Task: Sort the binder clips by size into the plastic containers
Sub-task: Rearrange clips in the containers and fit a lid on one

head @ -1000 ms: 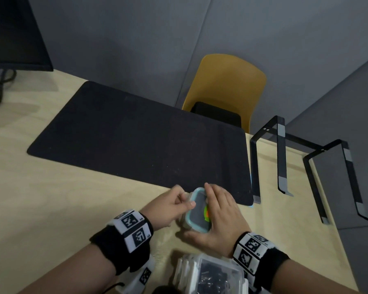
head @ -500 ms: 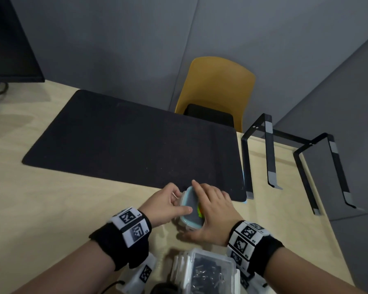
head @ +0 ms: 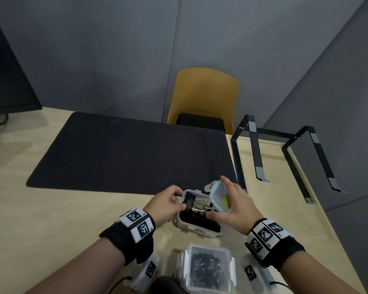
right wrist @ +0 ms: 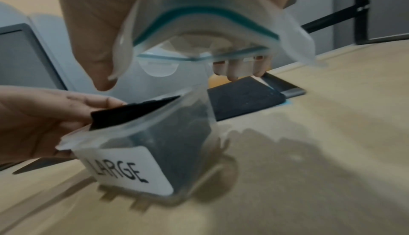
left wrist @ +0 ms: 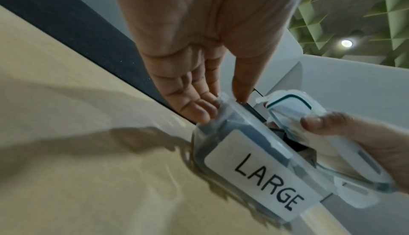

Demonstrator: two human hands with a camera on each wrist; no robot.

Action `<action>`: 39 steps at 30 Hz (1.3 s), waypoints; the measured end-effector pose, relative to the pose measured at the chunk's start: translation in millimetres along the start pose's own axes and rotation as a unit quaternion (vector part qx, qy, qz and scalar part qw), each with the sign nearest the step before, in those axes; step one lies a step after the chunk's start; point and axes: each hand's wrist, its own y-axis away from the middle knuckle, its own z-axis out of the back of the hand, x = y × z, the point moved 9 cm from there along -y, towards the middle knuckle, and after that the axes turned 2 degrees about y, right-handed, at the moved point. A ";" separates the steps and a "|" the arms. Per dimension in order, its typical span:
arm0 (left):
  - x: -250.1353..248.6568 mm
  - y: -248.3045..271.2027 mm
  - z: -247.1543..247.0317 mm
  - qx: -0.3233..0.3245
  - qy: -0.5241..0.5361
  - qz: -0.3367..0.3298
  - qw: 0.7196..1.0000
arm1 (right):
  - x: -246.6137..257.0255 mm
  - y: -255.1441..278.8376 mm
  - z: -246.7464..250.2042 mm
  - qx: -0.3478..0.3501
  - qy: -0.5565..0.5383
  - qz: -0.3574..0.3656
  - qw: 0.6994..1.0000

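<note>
A clear plastic container [head: 197, 230] labelled LARGE [left wrist: 265, 181] stands open on the wooden table, with large black binder clips [head: 198, 209] inside. My left hand [head: 182, 201] grips its left rim: fingers [left wrist: 199, 111] on the outer wall, thumb on a black clip [right wrist: 132, 113] that sticks up at the rim. My right hand [head: 216, 197] holds the teal-edged lid [head: 220, 190] tilted above the container's right side, thumb at one edge, fingers behind. The lid [right wrist: 205, 29] hangs over the opening. Nearer me lies a second container [head: 206, 268], closed, with smaller black clips.
A black mat [head: 132, 153] covers the table beyond the hands. A black metal stand [head: 255, 153] sits at the right near the table edge. A yellow chair [head: 204, 98] stands behind the table and a monitor [head: 6, 77] at the far left.
The lid, earlier pressed on the container under both hands, has come off. My right hand has lifted and tilted it, and the clips inside now show.
</note>
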 end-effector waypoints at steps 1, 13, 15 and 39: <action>-2.1 -0.1 0.1 -0.002 -0.015 -0.002 1.000 | -7.1 2.3 -1.1 -0.003 -0.005 -0.014 1.000; -3.2 4.1 -6.2 0.022 -0.076 -0.002 0.997 | -47.5 25.6 -23.2 -0.011 -0.250 -0.108 0.962; -3.6 5.3 -5.7 0.017 -0.081 0.004 0.997 | -49.9 28.4 -28.2 0.010 -0.296 -0.118 0.948; -27.6 14.4 -34.4 0.108 -0.366 -0.037 0.924 | -80.6 26.8 -32.9 -0.037 0.083 -0.180 0.980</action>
